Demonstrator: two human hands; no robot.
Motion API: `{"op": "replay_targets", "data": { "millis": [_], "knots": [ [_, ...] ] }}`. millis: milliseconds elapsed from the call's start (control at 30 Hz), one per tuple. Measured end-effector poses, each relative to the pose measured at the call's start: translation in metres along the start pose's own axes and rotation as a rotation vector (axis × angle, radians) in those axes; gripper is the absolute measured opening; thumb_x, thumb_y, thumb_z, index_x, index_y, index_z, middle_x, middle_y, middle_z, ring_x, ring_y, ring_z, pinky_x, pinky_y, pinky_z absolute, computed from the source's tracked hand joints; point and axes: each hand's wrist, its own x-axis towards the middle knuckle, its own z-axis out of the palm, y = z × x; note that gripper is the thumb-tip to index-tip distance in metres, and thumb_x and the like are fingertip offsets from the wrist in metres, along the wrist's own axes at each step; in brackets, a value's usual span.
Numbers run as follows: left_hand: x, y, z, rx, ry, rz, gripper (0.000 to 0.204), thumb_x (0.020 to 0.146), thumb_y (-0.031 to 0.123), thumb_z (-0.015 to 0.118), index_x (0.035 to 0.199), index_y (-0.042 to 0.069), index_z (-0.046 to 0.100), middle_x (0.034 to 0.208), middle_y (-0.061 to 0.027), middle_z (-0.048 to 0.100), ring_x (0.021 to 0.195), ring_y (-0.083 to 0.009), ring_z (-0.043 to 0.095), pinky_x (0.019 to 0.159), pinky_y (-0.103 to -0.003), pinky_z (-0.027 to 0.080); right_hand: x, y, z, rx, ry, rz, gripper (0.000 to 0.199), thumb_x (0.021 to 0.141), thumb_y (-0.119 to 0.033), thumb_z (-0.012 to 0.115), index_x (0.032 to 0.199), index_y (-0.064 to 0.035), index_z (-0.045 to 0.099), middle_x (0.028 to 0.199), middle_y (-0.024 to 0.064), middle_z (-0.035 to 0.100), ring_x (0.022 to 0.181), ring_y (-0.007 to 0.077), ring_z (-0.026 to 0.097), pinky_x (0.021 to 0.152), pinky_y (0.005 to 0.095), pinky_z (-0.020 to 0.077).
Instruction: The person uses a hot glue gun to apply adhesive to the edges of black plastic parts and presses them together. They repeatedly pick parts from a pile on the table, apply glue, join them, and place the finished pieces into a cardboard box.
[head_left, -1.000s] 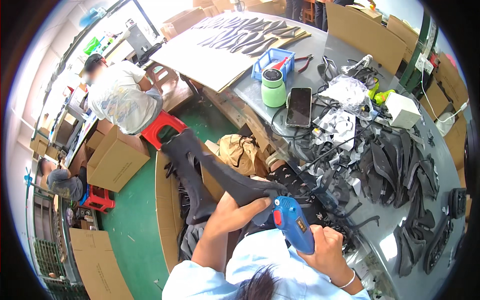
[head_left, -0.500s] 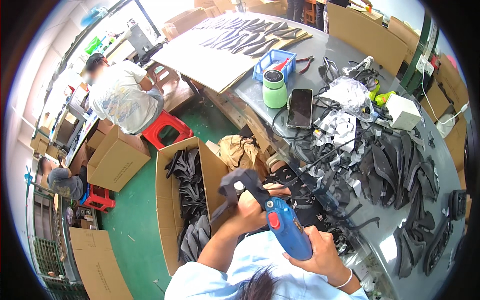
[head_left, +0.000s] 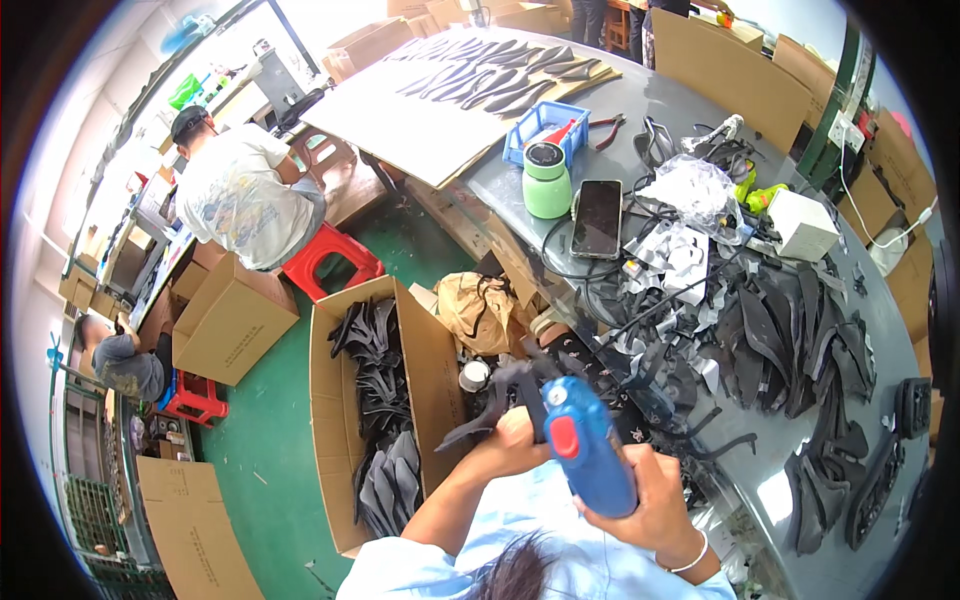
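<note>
My right hand [head_left: 650, 505] is wrapped round a blue handheld power tool [head_left: 605, 485] with a red button on its body. The tool's far end is beside my left hand [head_left: 512, 447], which is closed on a dark, curved strip-like piece [head_left: 487, 412]. Part of this piece is blurred, and the tool's tip is hidden. To the left of my left hand stands an open cardboard box [head_left: 330, 430] filled with black curved pieces [head_left: 390, 485].
On the grey table [head_left: 480, 190] at right lie a green bottle [head_left: 546, 185], a phone [head_left: 598, 220], a blue basket [head_left: 520, 135], pliers [head_left: 610, 133] and heaped black pieces [head_left: 765, 340]. A co-worker [head_left: 240, 190] sits on a red stool [head_left: 330, 262] at left; another sits farther left.
The blue tool has tilted more upright and shifted slightly right with my right hand. My left hand has moved a little down with the dark piece, uncovering a white round container behind.
</note>
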Motion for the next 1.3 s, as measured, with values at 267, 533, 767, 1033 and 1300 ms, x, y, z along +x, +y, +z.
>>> {"op": "replay_targets", "data": {
  "millis": [267, 533, 767, 1033, 1300],
  "knots": [
    [0.008, 0.053, 0.010, -1.095, 0.171, -0.192, 0.062, 0.077, 0.025, 0.065, 0.129, 0.003, 0.038, 0.117, -0.0131, 0.052, 0.100, -0.0204, 0.054, 0.085, -0.033, 0.046, -0.003, 0.016, 0.017, 0.128, 0.020, 0.086, 0.050, 0.062, -0.015, 0.078, 0.100, -0.0006, 0.050, 0.072, 0.0137, 0.059, 0.061, 0.0312, 0.062, 0.056, 0.0370, 0.0495],
    [0.032, 0.044, -0.008, -0.881, 0.941, 0.106, 0.030, 0.091, 0.015, 0.054, 0.117, 0.003, 0.043, 0.089, -0.0144, 0.056, 0.074, -0.0176, 0.057, 0.061, -0.027, 0.047, -0.008, 0.006, 0.014, 0.078, -0.106, 0.036, 0.052, 0.064, -0.022, 0.082, 0.098, 0.0002, 0.050, 0.068, 0.0107, 0.059, 0.059, 0.0247, 0.062, 0.055, 0.0332, 0.0497],
    [0.011, 0.054, -0.020, -0.704, 0.742, 0.083, 0.030, 0.086, 0.008, 0.057, 0.114, -0.002, 0.048, 0.101, -0.0194, 0.060, 0.078, -0.0202, 0.064, 0.064, -0.029, 0.055, -0.018, 0.022, 0.012, -0.192, -0.047, 0.070, 0.054, 0.062, -0.027, 0.083, 0.094, -0.0001, 0.049, 0.067, 0.0119, 0.059, 0.056, 0.0271, 0.061, 0.054, 0.0343, 0.0485],
    [0.004, 0.059, -0.020, -0.470, 0.682, -0.033, 0.030, 0.083, 0.008, 0.060, 0.110, -0.003, 0.053, 0.089, -0.0165, 0.063, 0.073, -0.0202, 0.064, 0.065, -0.029, 0.053, -0.014, 0.019, 0.011, -0.163, -0.015, -0.016, 0.042, 0.062, -0.016, 0.078, 0.091, -0.0014, 0.052, 0.064, 0.0101, 0.058, 0.054, 0.0264, 0.058, 0.052, 0.0343, 0.0461],
    [-0.001, 0.063, -0.027, -0.407, 0.533, -0.059, 0.028, 0.081, -0.009, 0.055, 0.109, -0.005, 0.058, 0.096, -0.0124, 0.063, 0.081, -0.0164, 0.064, 0.072, -0.027, 0.053, -0.014, 0.018, 0.008, -0.148, -0.039, -0.013, 0.041, 0.061, -0.015, 0.077, 0.090, -0.0017, 0.051, 0.067, 0.0101, 0.060, 0.055, 0.0256, 0.059, 0.053, 0.0338, 0.0465]
  ]
}}
